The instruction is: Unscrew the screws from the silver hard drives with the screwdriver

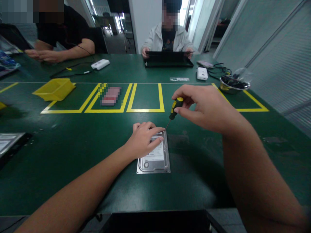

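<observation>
The hard drive [154, 156] lies flat on the green tabletop [73, 145] at 6 o'clock – left hand [143, 139] pressed open on it, right hand [206, 108] gripping a screwdriver [174, 110] whose tip meets the 1 o'clock corner – its cover still on, unscrewing seemingly just begun.

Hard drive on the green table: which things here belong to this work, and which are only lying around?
In use:
hard drive
screwdriver
left hand
right hand

Lying about:
yellow bin
metal bowl
two white boxes
</observation>
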Motion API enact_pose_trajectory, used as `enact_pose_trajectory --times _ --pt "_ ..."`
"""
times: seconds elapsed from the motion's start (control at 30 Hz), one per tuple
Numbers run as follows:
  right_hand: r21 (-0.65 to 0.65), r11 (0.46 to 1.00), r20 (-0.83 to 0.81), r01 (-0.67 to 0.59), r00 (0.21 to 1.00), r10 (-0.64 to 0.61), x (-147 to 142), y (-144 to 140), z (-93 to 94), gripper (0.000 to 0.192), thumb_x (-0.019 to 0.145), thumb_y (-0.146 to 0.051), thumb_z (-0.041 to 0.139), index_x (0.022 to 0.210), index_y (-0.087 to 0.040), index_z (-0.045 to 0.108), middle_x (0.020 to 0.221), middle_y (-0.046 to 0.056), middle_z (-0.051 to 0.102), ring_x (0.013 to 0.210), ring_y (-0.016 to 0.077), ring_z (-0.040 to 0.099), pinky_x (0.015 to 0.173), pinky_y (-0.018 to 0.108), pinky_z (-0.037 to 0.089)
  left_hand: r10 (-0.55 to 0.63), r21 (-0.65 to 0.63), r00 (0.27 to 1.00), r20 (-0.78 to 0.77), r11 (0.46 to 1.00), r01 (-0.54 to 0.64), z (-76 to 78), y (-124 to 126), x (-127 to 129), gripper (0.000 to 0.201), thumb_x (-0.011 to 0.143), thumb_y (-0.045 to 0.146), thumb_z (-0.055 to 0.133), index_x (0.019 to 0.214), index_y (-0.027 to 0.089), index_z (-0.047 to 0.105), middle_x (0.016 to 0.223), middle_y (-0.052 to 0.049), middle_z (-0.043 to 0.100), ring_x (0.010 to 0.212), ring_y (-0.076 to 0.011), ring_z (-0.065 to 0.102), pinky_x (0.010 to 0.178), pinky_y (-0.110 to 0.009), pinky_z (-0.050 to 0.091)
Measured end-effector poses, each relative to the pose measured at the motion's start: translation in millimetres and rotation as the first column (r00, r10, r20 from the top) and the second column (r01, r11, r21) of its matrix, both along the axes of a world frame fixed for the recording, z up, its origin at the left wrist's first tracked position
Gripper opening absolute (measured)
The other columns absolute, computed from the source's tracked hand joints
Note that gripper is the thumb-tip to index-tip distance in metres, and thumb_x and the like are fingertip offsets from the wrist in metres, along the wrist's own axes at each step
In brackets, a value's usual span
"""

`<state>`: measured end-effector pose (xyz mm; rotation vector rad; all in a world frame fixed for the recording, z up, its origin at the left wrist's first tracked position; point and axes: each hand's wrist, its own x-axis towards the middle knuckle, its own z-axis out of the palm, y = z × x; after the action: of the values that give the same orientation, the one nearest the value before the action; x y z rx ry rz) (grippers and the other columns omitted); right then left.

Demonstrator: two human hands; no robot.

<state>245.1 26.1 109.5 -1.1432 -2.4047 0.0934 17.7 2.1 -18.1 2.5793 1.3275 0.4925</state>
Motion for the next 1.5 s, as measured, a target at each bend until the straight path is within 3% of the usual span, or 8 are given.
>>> enact_pose_trajectory --times 1.5 --pt "0.035 0.999 0.028 -0.032 0.999 0.031 -8.8 -0.5 1.4 0.024 0.088 -0.023 0.056 0.107 -0.018 0.070 0.098 0.007 0.069 0.088 0.0200 0.063 0.082 0.032 0.045 -0.004 0.008 1.000 -0.002 1.000 0.004 3.0 -1.0 0.2 0.040 0.098 0.049 0.046 0.131 0.032 0.060 0.110 -0.006 0.061 0.103 -0.0250 0.054 0.087 -0.042 0.029"
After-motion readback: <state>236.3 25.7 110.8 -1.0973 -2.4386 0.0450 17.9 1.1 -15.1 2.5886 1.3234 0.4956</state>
